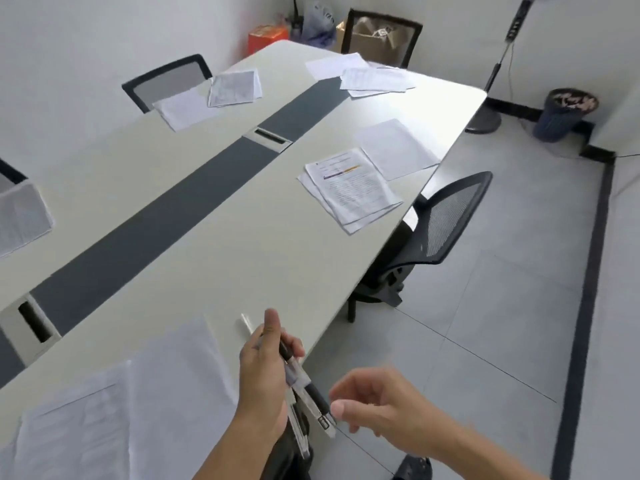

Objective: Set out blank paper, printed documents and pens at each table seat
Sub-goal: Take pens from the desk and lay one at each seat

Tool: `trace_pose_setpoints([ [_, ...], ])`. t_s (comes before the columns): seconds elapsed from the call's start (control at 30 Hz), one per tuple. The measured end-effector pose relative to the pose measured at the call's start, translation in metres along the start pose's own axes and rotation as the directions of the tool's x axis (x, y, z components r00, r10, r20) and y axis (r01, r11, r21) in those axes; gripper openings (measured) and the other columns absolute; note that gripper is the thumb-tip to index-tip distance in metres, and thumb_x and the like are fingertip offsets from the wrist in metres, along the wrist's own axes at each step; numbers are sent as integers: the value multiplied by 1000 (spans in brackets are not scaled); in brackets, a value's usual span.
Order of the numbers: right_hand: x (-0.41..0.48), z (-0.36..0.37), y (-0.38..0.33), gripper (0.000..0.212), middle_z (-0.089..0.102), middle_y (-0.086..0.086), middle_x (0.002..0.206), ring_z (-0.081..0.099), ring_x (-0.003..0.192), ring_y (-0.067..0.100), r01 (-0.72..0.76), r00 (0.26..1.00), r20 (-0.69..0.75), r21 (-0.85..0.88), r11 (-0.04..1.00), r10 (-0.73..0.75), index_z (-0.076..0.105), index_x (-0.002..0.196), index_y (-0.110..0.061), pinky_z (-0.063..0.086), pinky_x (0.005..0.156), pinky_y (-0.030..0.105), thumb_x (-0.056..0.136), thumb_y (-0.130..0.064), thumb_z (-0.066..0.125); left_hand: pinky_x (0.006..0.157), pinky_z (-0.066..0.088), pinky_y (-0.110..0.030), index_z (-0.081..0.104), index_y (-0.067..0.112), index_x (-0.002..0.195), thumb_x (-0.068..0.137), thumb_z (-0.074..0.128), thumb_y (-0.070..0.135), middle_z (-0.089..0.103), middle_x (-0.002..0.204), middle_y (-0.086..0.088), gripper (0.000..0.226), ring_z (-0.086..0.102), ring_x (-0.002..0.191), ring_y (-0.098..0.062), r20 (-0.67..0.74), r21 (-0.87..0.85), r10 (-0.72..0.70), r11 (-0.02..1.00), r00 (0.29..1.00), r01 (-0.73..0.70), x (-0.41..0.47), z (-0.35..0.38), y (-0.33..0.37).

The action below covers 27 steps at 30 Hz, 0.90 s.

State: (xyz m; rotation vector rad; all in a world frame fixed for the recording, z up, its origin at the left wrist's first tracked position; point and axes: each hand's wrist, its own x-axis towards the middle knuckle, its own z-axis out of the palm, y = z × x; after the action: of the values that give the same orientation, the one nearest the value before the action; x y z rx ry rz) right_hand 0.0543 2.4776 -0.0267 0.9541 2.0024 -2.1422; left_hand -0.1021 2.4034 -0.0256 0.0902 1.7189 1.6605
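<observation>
white table (221,216), pens (301,379) in left fingers (273,327)

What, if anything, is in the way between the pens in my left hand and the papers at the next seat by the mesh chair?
Nothing visible. Your left hand holds the pens over the table's near edge, and only bare tabletop lies between them and the printed document and blank sheet.

Meeting room: long table (214,237), mesh chairs (446,220)
</observation>
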Motion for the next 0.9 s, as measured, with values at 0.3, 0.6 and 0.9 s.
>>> trace_pose_setpoints([
  [0.3,-82,-147,53,4,68,1,72,59,59,9,-2,990,-137,87,996,14,72,89,-10,43,54,13,86,-13,71,51,29,-31,50,12,73,84,53,52,54,59,-8,41,38,50,-19,241,107,-65,993,968,40,-35,180,-39],
  [0.6,-84,-235,71,11,49,-9,55,46,54,13,5,957,-288,113,994,28,70,93,-12,38,51,19,93,-16,60,36,29,-22,57,6,78,85,58,43,62,69,-20,38,35,39,-19,382,256,-125,966,916,25,-11,258,-33],
  [0.9,-50,-375,76,22,42,-8,50,39,47,13,-4,814,-573,161,987,97,68,89,-7,34,47,27,100,-14,50,36,28,-21,57,1,87,93,53,36,61,62,-17,36,35,34,-16,411,276,-159,960,898,44,88,360,-22],
])
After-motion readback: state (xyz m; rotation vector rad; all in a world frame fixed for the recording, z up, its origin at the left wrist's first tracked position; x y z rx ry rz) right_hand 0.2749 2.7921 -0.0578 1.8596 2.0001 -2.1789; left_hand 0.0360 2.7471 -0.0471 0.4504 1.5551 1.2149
